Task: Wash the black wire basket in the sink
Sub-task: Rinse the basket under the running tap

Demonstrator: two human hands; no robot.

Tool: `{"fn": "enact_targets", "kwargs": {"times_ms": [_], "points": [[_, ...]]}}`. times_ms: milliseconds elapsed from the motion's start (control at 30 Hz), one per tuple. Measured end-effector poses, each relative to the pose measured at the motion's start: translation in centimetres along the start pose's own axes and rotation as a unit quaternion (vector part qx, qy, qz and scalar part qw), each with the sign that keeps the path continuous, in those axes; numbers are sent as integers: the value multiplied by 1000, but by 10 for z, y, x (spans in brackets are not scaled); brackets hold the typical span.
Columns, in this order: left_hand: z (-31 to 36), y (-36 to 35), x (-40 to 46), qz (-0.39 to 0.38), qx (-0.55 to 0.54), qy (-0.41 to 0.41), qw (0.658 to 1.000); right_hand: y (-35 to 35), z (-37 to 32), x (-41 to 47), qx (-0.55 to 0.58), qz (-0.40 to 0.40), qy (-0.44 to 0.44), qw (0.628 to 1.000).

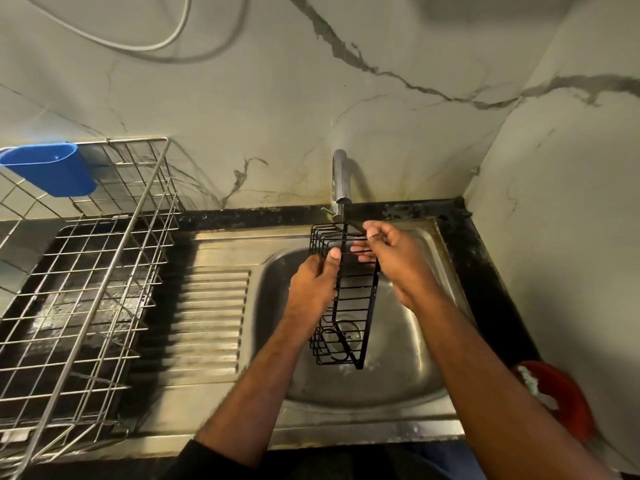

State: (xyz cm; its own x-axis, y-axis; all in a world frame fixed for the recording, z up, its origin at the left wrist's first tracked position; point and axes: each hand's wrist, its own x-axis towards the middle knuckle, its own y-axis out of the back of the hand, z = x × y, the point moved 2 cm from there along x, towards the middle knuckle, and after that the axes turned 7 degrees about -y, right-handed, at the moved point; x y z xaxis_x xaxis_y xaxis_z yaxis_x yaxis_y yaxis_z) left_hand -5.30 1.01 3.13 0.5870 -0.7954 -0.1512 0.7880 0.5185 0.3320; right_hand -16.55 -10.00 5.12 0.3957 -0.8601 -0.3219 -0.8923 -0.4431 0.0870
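Note:
A long black wire basket (349, 308) hangs upright over the steel sink (398, 368), its top end just under the chrome tap (341, 183). My left hand (313, 289) grips the basket's left side near the top, thumb over a wire. My right hand (391, 258) holds the upper right edge, fingers pinched on the wires by the tap's outlet. The basket's lower end hangs above the drain (348, 336). I cannot tell whether water is running.
A ribbed steel draining board (211, 313) lies left of the bowl. A large silver wire dish rack (83, 289) with a blue plastic cup holder (52, 171) stands on the left counter. A red object (561, 396) sits at the right counter edge. Marble walls close the corner.

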Motion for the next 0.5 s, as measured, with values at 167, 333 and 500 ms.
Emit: {"fn": "enact_targets", "kwargs": {"times_ms": [167,333,500], "points": [[7,0,-4,-32,-78,45,995,0,1,8,-70,13,34,997],[5,3,-4,-30,-92,56,994,-7,-4,17,-96,0,54,994],[3,5,1,-20,-102,48,993,-13,-5,35,-75,-16,33,997]]}}
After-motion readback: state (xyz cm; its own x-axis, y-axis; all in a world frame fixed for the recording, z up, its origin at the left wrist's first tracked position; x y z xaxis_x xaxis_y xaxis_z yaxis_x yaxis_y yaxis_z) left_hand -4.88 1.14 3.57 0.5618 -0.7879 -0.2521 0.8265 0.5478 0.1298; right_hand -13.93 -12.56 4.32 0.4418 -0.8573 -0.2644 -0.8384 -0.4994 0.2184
